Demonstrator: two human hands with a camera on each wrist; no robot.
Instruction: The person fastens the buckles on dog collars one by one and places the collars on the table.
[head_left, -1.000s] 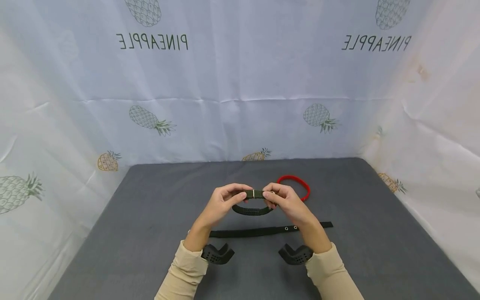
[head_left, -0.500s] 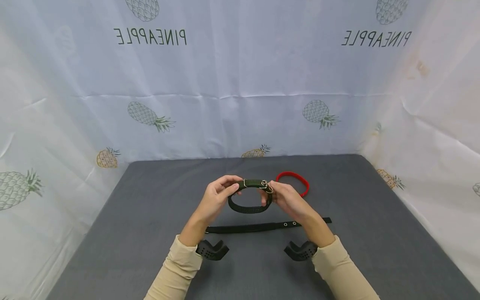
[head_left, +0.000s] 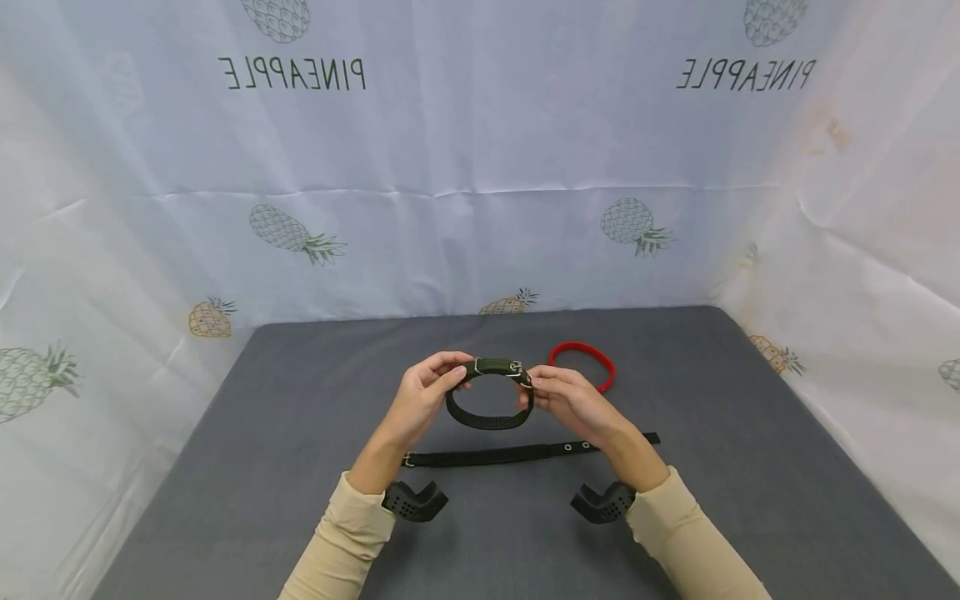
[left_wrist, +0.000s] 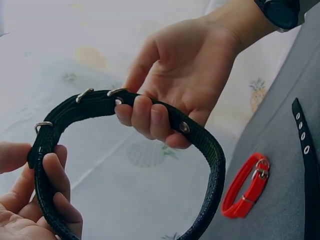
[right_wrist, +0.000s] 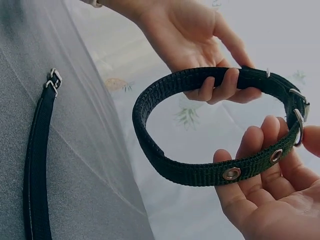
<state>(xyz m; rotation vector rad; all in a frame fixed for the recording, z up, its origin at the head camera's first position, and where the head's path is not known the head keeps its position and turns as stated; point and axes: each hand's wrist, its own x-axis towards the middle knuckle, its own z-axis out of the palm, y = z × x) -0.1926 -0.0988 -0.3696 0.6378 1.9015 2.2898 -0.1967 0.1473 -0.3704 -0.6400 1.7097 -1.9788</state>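
Observation:
A dark green collar, buckled into a loop, is held up above the table between both hands. The left hand pinches its left side near a metal keeper. At the right side, by the buckle and D-ring, the right hand grips the band. In the left wrist view the collar hangs as a ring, the left hand at lower left and the right hand on top. The right wrist view shows metal eyelets in the collar, with the right hand's fingers beneath them.
A red collar, closed in a loop, lies on the grey table behind the right hand. A black strap with a buckle and eyelets lies straight across the table below the hands. A pineapple-print curtain surrounds the table.
The hands have moved slightly left with the collar and apart from each other. The collar's loop shows wider, and its buckle, earlier covered by the right hand's fingers, is visible.

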